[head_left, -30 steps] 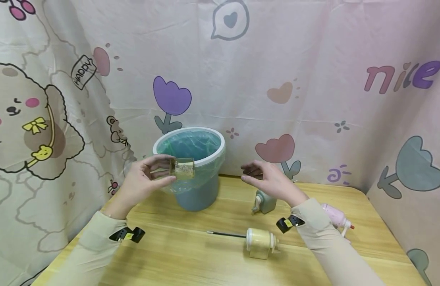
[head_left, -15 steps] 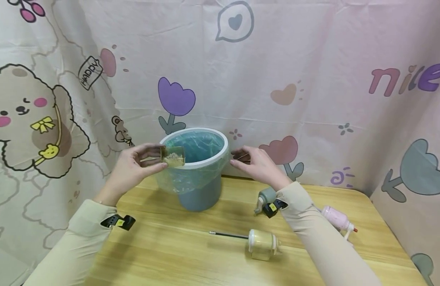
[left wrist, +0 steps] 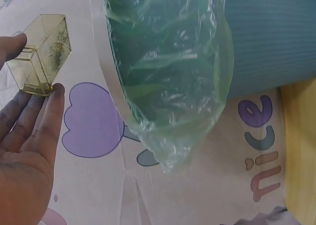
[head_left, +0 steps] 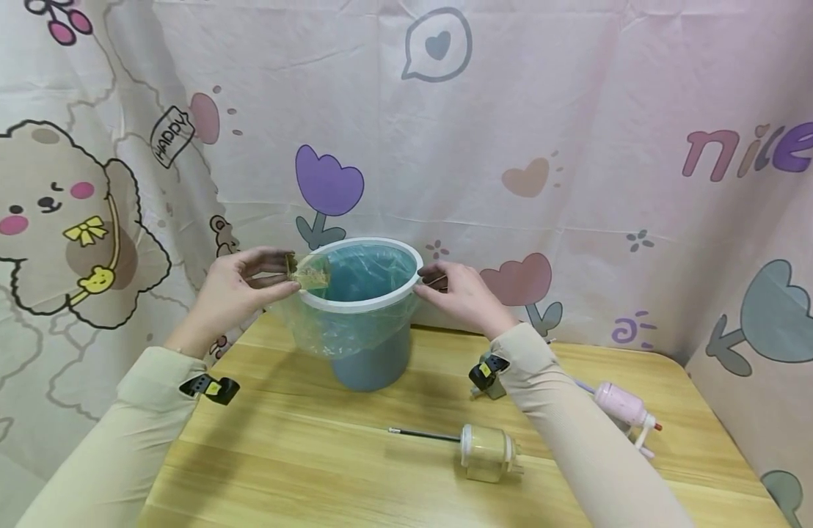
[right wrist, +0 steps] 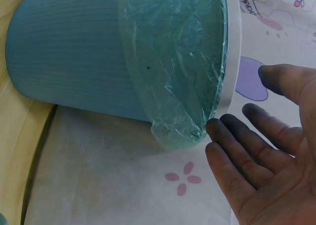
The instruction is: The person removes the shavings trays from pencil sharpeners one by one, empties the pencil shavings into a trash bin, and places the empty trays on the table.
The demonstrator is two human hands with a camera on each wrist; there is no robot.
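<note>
My left hand (head_left: 235, 282) pinches a clear yellow pencil-sharpener shavings drawer (head_left: 317, 273) between thumb and fingers. The drawer is held at the left of the rim of a blue-grey waste bin (head_left: 373, 359), overlapping its opening in the head view. In the left wrist view, dark pencil shavings (left wrist: 60, 49) show inside the drawer. A thin green bin liner (head_left: 343, 330) hangs out over the bin's white rim (head_left: 380, 299). My right hand (head_left: 462, 297) holds nothing, its fingers spread and loosely bent, with fingertips right at the rim's right side.
A yellow crank pencil sharpener (head_left: 487, 453) lies on the wooden table (head_left: 281, 455) with a black pencil (head_left: 423, 435) sticking out of it. A pink sharpener (head_left: 619, 403) stands at the right. My right wrist partly covers a grey-green sharpener (head_left: 494, 389). A printed curtain (head_left: 565, 95) hangs behind.
My left hand has moved up and left with the drawer, which now tilts differently by the bin's rim. My right hand has come left and down to the rim's right side.
</note>
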